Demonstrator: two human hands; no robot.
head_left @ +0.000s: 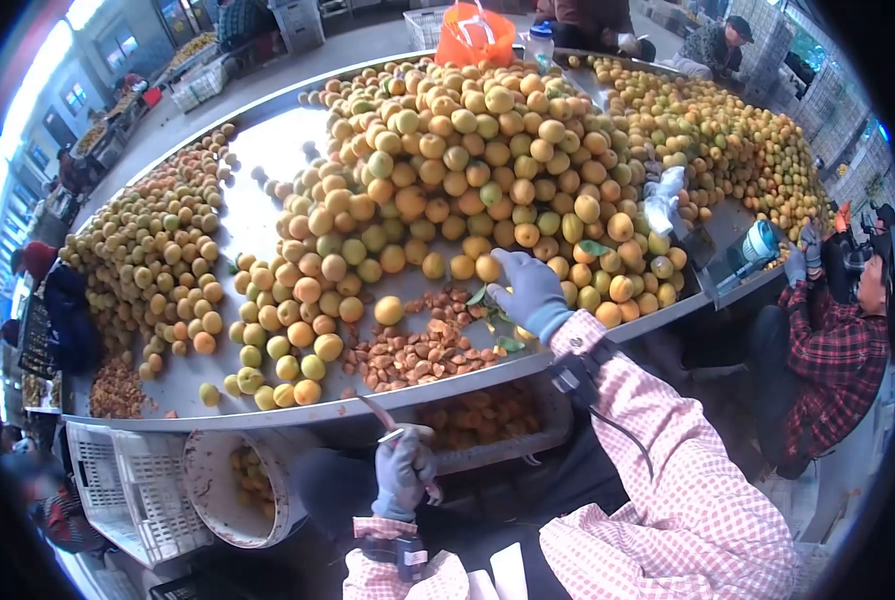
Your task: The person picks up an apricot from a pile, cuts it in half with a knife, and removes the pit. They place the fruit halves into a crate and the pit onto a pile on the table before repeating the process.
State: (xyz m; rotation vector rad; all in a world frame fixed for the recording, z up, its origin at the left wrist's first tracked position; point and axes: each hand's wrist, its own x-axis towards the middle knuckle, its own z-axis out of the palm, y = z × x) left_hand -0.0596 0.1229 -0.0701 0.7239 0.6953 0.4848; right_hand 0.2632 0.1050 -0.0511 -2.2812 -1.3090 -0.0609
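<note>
My left hand (400, 478), in a grey glove, is closed around a small knife (376, 411) with a curved blade that points up towards the table edge. My right hand (530, 293), gloved alike, reaches over the table with thumb and fingers apart. Its fingertips are right at an apricot (488, 267) at the front of a large apricot heap (448, 165). Left of this hand lies a spread of brown apricot pits (418, 355), with a few green leaves (511, 344) by the wrist. A single apricot (389, 311) rests beside the pits.
Below the table edge (268, 418) sits a crate of cut apricots (483, 418). A white bucket (238, 488) and stacked white crates (128, 485) stand at left. An orange bag (476, 38) and a bottle (540, 42) are at the back. A co-worker in plaid (836, 345) sits at right.
</note>
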